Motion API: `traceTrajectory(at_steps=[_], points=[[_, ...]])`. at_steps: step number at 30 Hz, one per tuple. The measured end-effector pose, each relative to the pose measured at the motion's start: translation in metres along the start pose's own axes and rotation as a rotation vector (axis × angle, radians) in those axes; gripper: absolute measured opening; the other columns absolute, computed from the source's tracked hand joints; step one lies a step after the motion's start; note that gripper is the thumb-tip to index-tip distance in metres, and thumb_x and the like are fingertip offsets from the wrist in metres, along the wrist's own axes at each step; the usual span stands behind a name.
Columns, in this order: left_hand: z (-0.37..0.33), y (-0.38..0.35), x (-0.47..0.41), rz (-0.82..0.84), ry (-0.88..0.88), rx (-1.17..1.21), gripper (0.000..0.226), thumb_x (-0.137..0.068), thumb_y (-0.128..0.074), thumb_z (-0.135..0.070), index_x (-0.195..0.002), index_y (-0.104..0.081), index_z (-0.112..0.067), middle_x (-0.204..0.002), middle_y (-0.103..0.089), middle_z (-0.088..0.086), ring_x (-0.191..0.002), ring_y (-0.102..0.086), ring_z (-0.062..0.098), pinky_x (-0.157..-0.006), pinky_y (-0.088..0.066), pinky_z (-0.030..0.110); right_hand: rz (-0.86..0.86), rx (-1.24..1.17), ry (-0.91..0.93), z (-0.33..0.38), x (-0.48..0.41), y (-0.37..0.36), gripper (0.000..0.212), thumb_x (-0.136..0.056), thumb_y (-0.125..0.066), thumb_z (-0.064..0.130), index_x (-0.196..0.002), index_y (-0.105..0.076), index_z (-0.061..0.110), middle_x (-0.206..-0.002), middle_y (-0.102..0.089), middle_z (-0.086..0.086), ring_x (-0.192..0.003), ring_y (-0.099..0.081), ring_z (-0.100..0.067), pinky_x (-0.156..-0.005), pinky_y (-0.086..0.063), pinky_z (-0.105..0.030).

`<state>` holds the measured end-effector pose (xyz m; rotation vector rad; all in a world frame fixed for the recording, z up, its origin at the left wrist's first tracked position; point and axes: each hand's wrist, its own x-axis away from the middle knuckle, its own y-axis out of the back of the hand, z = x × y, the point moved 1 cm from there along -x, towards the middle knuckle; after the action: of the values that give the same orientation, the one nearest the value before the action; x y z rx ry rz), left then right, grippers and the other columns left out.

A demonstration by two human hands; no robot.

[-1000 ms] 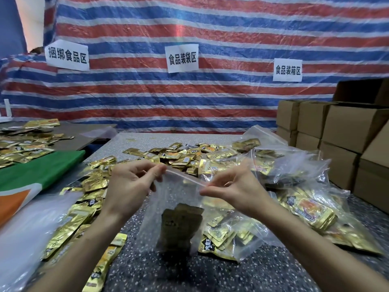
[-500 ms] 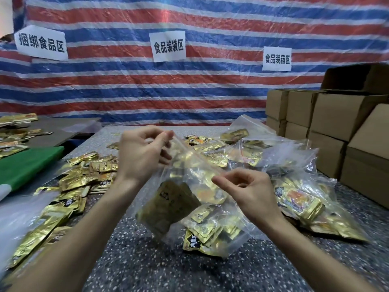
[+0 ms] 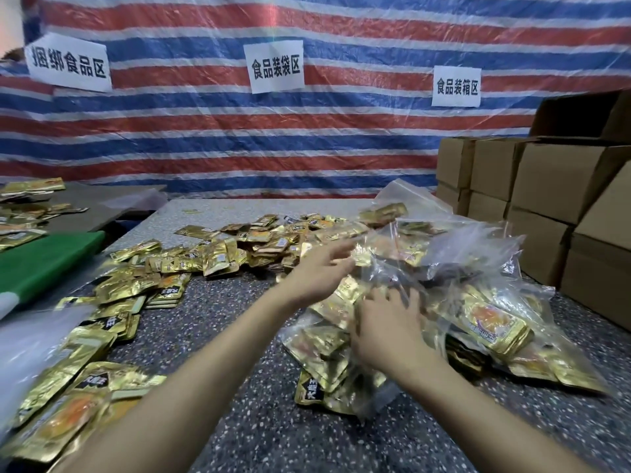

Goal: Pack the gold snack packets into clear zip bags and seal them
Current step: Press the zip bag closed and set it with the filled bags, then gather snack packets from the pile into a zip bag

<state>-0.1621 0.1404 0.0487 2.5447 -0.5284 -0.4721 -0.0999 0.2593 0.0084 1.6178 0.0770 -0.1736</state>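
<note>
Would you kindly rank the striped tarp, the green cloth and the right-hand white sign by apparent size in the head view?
1. striped tarp
2. green cloth
3. right-hand white sign
The cloth lies nearer, so its rank is unsure.

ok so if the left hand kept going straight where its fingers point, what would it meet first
Most likely the heap of filled zip bags, ahead of the left hand; its fingertips look almost on the nearest bag, but depth is unclear.

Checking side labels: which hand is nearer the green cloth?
Left. The left hand reaches to the bags, well right of the green cloth; the right hand rests on them, further right still.
</note>
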Motion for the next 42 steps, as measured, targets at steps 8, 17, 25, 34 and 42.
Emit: traceTrajectory(at_steps=[8, 17, 25, 34, 42], points=[[0.041, 0.03, 0.094, -0.285, 0.002, -0.035, 0.012, -0.095, -0.063, -0.02, -0.092, -0.073, -0.025, -0.085, -0.072, -0.011, -0.082, -0.066, 0.001, -0.072, -0.054, 0.017, -0.231, -0.237, 0.259, 0.04, 0.005, -0.01, 0.036, -0.094, -0.053, 0.035, -0.128, -0.058, 0.025, -0.135, -0.051, -0.003, -0.13, -0.04, -0.024, -0.114, -0.026, -0.045], [0.079, 0.103, 0.17, -0.577, 0.061, -0.269, 0.011, -0.092, -0.068, -0.015, -0.099, -0.07, -0.024, -0.089, -0.067, -0.011, -0.079, -0.06, -0.003, -0.063, -0.046, 0.01, -0.199, -0.655, 0.672, 0.104, 0.01, -0.033, 0.055, -0.095, -0.059, 0.026, -0.146, -0.04, 0.031, -0.138, -0.048, 0.012, -0.109, -0.052, 0.0, -0.093, -0.048, -0.019], [0.151, 0.18, 0.243, -0.632, 0.804, -0.961, 0.033, -0.096, -0.053, -0.039, -0.114, -0.069, -0.017, -0.123, -0.064, 0.008, -0.113, -0.056, 0.031, -0.089, -0.045, 0.039, -0.146, -0.762, 0.514, 0.107, 0.014, -0.084, 0.049, -0.093, -0.063, 0.016, -0.139, -0.051, 0.024, -0.114, -0.051, 0.019, -0.1, -0.05, 0.006, -0.1, -0.049, -0.029], [0.173, 0.2, 0.275, -0.642, 0.963, -0.837, 0.036, -0.093, -0.061, -0.038, -0.072, -0.063, -0.009, -0.081, -0.068, 0.01, -0.082, -0.064, 0.032, -0.075, -0.051, 0.035, -0.179, -0.653, 0.572, 0.108, 0.02, -0.092, 0.032, -0.093, -0.059, 0.018, -0.125, -0.06, 0.024, -0.124, -0.06, 0.012, -0.103, -0.058, -0.003, -0.09, -0.049, -0.022], [0.121, 0.188, 0.241, -0.734, 0.664, -0.648, 0.031, -0.081, -0.08, -0.029, -0.067, -0.062, -0.007, -0.062, -0.061, 0.002, -0.06, -0.054, 0.019, -0.056, -0.039, 0.032, -0.155, -0.764, 0.576, 0.11, 0.021, -0.085, 0.022, -0.094, -0.062, 0.016, -0.115, -0.063, 0.023, -0.108, -0.06, 0.013, -0.092, -0.058, 0.002, -0.081, -0.055, -0.027]])
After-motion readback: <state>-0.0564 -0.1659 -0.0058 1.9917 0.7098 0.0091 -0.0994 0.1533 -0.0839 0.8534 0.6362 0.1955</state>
